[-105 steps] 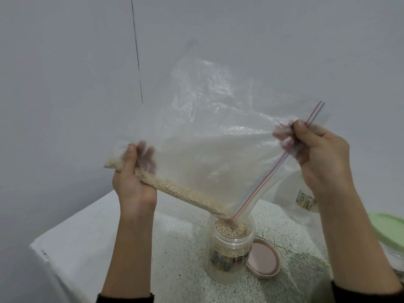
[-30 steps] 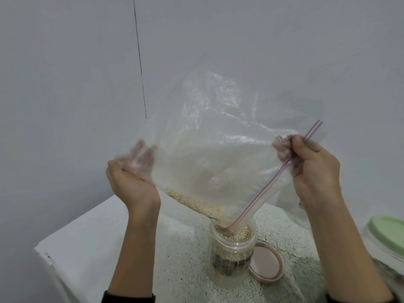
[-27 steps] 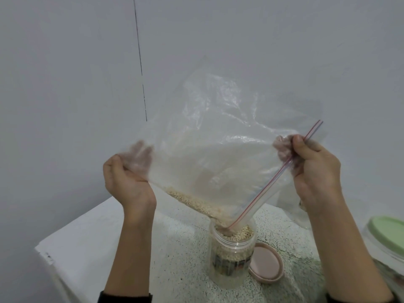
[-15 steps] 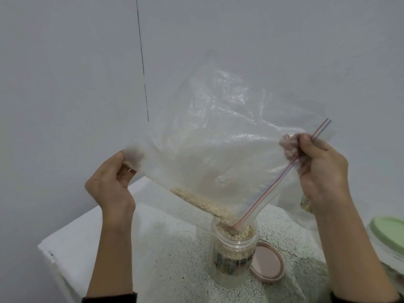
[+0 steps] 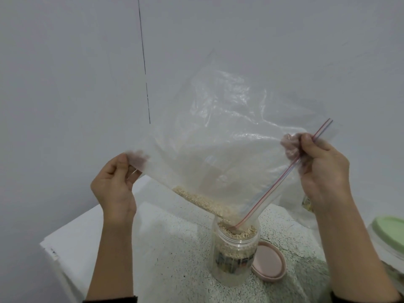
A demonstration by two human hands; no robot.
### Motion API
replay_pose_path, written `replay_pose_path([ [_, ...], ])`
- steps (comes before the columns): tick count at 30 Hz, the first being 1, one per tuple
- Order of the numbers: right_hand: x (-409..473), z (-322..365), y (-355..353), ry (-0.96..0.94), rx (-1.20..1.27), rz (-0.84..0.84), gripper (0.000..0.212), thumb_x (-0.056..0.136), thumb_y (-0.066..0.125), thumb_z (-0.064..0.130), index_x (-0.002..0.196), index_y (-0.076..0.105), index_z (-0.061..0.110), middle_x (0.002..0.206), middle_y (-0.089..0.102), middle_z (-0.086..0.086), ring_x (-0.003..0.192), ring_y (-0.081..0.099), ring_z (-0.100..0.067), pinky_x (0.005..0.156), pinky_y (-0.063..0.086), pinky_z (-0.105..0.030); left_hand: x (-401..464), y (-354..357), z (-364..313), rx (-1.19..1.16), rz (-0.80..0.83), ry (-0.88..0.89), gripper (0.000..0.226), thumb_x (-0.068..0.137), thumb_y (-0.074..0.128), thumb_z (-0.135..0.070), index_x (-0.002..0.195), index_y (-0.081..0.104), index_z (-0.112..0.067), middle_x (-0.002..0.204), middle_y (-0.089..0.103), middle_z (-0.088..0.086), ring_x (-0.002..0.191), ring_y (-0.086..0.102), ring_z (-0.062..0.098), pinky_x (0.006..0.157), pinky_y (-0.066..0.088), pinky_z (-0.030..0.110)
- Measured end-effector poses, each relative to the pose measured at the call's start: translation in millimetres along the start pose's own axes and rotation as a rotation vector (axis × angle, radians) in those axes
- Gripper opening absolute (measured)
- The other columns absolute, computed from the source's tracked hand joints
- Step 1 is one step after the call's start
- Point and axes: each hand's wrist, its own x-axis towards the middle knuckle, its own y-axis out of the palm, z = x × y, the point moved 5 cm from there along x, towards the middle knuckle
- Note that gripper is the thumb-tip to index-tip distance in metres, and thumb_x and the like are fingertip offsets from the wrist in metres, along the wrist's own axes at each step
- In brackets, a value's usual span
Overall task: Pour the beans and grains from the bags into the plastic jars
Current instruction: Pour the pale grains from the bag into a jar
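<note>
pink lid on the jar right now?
No, the pink lid lies flat on the table beside the open jar, whose mouth takes grains from the bag.

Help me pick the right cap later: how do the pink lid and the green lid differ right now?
The pink lid lies loose on the speckled table beside the open jar; the green lid sits on top of another clear container at the right edge. The pink lid shows whole, while the green lid is cut off by the frame. Both are round and pastel.
</note>
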Motion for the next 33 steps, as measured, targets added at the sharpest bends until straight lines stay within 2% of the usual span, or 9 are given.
replay_pose_path([
  [5, -4.6, -1.6, 4.6, -0.006, 0.029, -0.003, 0.012, 0.092, 0.050, -0.001, 0.084, 0.059, -0.001, 0.065, 0.070, -0.007, 0.070, 0.071, -0.018, 0.057, 0.048, -0.015, -8.5, 8.3, 15.7, -0.188, 0.096, -0.127, 0.028, 0.104, 0.033, -0.021, 0.100, 0.060, -0.013, 0.097, 0.074, 0.000, 0.095, 0.071, 0.022, 0.077, 0.059, 0.034],
  [10, -6.4, -4.4, 5.5, -0.009, 0.031, -0.001, 0.013, 0.091, 0.051, 0.000, 0.082, 0.060, 0.001, 0.070, 0.069, -0.010, 0.070, 0.071, -0.019, 0.056, 0.049, -0.016, -20.2, 12.6, 38.9, -0.375, 0.118, -0.302, 0.038, 0.097, 0.036, -0.043, 0.110, 0.057, -0.014, 0.109, 0.072, 0.002, 0.103, 0.068, 0.025, 0.078, 0.057, 0.029],
  [15, -5.8, -4.9, 6.2, -0.009, 0.022, 0.009, 0.012, 0.092, 0.050, 0.000, 0.084, 0.059, 0.000, 0.068, 0.070, -0.008, 0.069, 0.071, -0.017, 0.054, 0.047, -0.016, -42.6, 21.4, 65.1, -0.272, 0.242, -0.426, 0.039, 0.096, 0.036, -0.037, 0.109, 0.059, -0.009, 0.106, 0.072, 0.009, 0.100, 0.069, 0.027, 0.076, 0.058, 0.028],
  [17, -5.4, -4.1, 6.7, -0.010, 0.020, 0.014, 0.012, 0.092, 0.050, 0.000, 0.084, 0.059, 0.000, 0.068, 0.070, -0.007, 0.067, 0.070, -0.016, 0.054, 0.047, -0.016, -51.0, 22.4, 76.2, -0.212, 0.309, -0.458, 0.040, 0.089, 0.049, -0.034, 0.109, 0.063, -0.002, 0.110, 0.070, 0.016, 0.106, 0.066, 0.033, 0.082, 0.058, 0.033],
  [19, -5.2, -3.8, 6.4, -0.012, 0.013, 0.019, 0.012, 0.092, 0.050, 0.000, 0.084, 0.059, -0.001, 0.068, 0.070, -0.008, 0.067, 0.070, -0.016, 0.054, 0.046, -0.016, -56.2, 22.4, 81.2, -0.193, 0.381, -0.465, 0.052, 0.072, 0.075, -0.039, 0.105, 0.070, 0.001, 0.113, 0.067, 0.023, 0.110, 0.063, 0.038, 0.089, 0.055, 0.040],
  [21, -4.9, -2.4, 4.4, -0.018, 0.009, 0.023, 0.013, 0.092, 0.050, 0.000, 0.084, 0.059, -0.001, 0.069, 0.070, -0.008, 0.068, 0.070, -0.017, 0.055, 0.046, -0.016, -55.6, 21.5, 84.0, -0.171, 0.419, -0.464, 0.065, 0.053, 0.088, -0.044, 0.100, 0.074, -0.002, 0.113, 0.067, 0.024, 0.110, 0.063, 0.039, 0.092, 0.054, 0.043],
  [24, -3.8, -0.9, -0.8, -0.019, 0.015, -0.001, 0.012, 0.092, 0.050, 0.000, 0.086, 0.059, -0.002, 0.069, 0.070, -0.008, 0.067, 0.070, -0.016, 0.056, 0.047, -0.016, -51.5, 24.3, 80.2, -0.159, 0.436, -0.426, 0.065, 0.048, 0.091, -0.046, 0.095, 0.076, -0.004, 0.109, 0.069, 0.021, 0.106, 0.065, 0.037, 0.088, 0.056, 0.039],
  [29, -4.2, -4.9, -4.6, -0.019, 0.018, -0.037, 0.012, 0.092, 0.051, 0.000, 0.085, 0.060, -0.003, 0.067, 0.070, -0.007, 0.067, 0.069, -0.016, 0.056, 0.048, -0.017, -42.2, 26.3, 69.4, -0.073, 0.365, -0.359, 0.057, 0.033, 0.094, -0.052, 0.068, 0.077, -0.011, 0.077, 0.073, 0.008, 0.080, 0.071, 0.022, 0.072, 0.059, 0.029],
  [33, -6.6, -4.9, -5.3, -0.035, 0.027, -0.060, 0.014, 0.093, 0.051, 0.000, 0.082, 0.061, -0.001, 0.066, 0.070, -0.007, 0.065, 0.069, -0.015, 0.057, 0.048, -0.017, -41.7, 30.8, 64.8, -0.020, 0.362, -0.332, 0.032, 0.051, 0.087, -0.042, 0.061, 0.074, -0.014, 0.078, 0.073, 0.008, 0.083, 0.071, 0.027, 0.070, 0.059, 0.031],
])
